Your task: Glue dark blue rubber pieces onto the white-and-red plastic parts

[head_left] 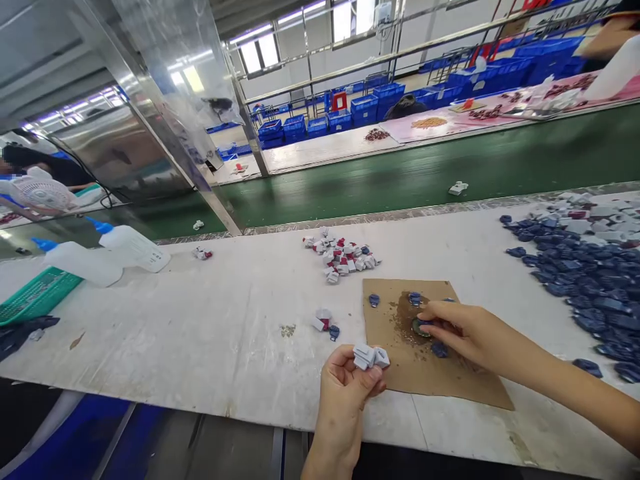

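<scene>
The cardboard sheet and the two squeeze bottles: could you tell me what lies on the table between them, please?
In the head view, between the cardboard sheet and squeeze bottles, a few loose small parts lie on bare white table.

L hand (347,385) gripping white parts (371,357), R hand (463,331) on cardboard sheet (400,360)

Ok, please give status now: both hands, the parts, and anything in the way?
Left hand holds small white plastic pieces. Right hand pinches dark blue part on brown cardboard sheet. Nothing blocking.
</scene>
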The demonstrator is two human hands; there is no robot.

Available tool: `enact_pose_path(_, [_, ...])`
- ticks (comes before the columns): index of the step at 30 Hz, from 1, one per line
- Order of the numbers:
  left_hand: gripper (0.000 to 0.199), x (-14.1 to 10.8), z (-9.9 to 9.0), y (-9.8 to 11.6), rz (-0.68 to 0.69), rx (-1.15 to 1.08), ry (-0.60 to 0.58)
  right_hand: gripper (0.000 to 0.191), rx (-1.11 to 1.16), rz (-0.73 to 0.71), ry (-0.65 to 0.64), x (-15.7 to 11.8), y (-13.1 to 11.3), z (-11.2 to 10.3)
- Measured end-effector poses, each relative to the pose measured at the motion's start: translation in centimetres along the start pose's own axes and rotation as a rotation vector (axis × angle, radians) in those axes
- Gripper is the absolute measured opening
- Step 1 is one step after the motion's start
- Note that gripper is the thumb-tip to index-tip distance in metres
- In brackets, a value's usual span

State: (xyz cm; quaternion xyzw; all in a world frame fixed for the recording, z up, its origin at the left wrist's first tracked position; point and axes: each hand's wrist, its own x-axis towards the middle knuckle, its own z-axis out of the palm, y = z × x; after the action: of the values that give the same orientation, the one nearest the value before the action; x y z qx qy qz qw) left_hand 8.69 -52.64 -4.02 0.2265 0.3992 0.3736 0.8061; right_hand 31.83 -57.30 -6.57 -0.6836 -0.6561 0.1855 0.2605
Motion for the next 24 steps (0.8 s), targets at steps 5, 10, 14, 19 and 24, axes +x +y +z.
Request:
enact_pose_path(5, [0.034, 0.0, 0.1, 0.0, 0.005, 0.010, -0.015, 0.029, -0.038, -0.020, -0.032, -0.1, -0.1, 0.2])
enact_pose_path(10, [0.033, 0.3, 0.2, 0.1, 0.006, 0.019, -0.029, 0.028, 0.000, 0.010, -0.044, -0.2, -0.3, -0.1])
enact_pose_path(14, [0.030, 0.5, 0.4, 0.1, -0.017, 0.045, -0.082, 0.041, 0.300, 0.172, 0.089, -0.3, -1.7, -0.8])
enact_pose_path(19, [0.030, 0.3, 1.2, -0.2, -0.028, 0.047, -0.127, 0.042, 0.615, 0.209, 0.105, -0.7, -5.9, -1.8])
enact_pose_path(24, [0.027, 0.0, 1.5, -0.3, -0.044, 0.037, -0.196, 0.027, 0.542, 0.081, 0.168, -1.5, -8.2, -2.4])
